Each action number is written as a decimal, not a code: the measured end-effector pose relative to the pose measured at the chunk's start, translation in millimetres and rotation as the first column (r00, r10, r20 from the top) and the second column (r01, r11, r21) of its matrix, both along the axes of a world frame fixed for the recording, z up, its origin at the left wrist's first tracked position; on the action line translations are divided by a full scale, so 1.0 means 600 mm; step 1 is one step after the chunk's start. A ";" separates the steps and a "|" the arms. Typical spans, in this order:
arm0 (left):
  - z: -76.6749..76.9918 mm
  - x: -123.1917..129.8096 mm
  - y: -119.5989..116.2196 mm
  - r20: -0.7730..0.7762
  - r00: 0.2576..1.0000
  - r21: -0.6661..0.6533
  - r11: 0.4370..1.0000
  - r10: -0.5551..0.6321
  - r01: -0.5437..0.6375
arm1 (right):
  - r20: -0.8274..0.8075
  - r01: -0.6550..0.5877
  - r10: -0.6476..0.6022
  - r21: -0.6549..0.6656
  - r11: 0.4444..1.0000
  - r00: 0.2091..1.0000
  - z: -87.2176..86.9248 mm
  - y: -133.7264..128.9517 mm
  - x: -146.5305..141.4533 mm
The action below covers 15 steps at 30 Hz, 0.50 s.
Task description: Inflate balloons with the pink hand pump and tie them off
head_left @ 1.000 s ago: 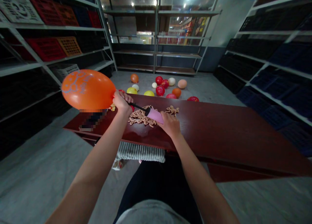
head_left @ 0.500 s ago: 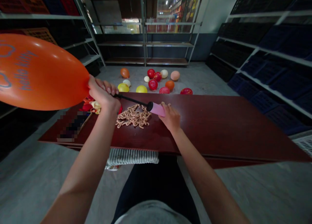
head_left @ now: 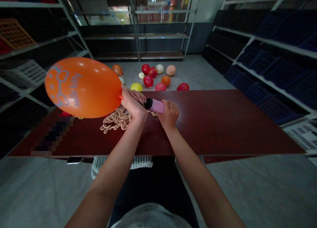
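left hand [head_left: 133, 100] clamped on the neck of an inflated orange balloon [head_left: 83, 87], its fingers curled up against the black end of a pink pump [head_left: 157, 106]; where balloon meets nozzle is hidden inside the grip. right hand [head_left: 169, 115] closed round the other end of the pump's barrel, near the left, only a short stretch of pink and the black collar showing between them. balloon held out to the left, above the counter [head_left: 218, 122], lying lengthwise; blue outline of a face and the words "hello kitty" on its side. tan curly strands [head_left: 117, 119] heaped on the counter below balloon and left wrist; a few more under the barrel. toward the counter's left end, a dark object [head_left: 54, 133], pixelated, identity unclear. grey ribbed cloth [head_left: 142, 162] below the near edge, partly behind the left forearm. beyond the far edge, a loose scatter of smaller balloons [head_left: 148, 81] on the grey floor [head_left: 201, 69]: red, orange, pale, yellow, pink. metal shelves [head_left: 160, 36] behind.
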<state>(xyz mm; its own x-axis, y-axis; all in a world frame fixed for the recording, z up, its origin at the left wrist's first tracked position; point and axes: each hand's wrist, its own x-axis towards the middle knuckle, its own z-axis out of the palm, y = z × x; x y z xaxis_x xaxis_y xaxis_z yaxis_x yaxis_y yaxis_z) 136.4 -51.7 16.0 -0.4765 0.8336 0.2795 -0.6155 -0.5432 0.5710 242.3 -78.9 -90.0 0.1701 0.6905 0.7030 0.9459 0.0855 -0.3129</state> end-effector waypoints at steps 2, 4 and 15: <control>-0.004 0.005 -0.008 0.007 1.000 0.025 1.000 0.001 -0.001 | -0.014 -0.005 0.005 0.030 1.000 1.000 0.000 0.000 0.001; -0.002 -0.005 -0.013 0.027 1.000 0.024 1.000 0.010 -0.011 | 0.011 -0.038 0.038 0.048 0.998 0.999 -0.001 -0.001 0.000; 0.004 -0.153 -0.040 0.077 0.993 -0.094 0.992 0.094 -0.087 | 0.340 -0.256 0.251 -0.030 0.966 0.906 -0.005 -0.016 -0.022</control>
<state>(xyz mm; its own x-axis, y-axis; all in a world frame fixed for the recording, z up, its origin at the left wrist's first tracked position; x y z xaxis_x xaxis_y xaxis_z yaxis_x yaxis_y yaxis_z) 44.9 -75.8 18.3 -0.5691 0.8061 0.1622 -0.6123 -0.5471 0.5708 229.2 -88.6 -92.9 -0.2589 0.6675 0.6982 0.9405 0.3389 0.0247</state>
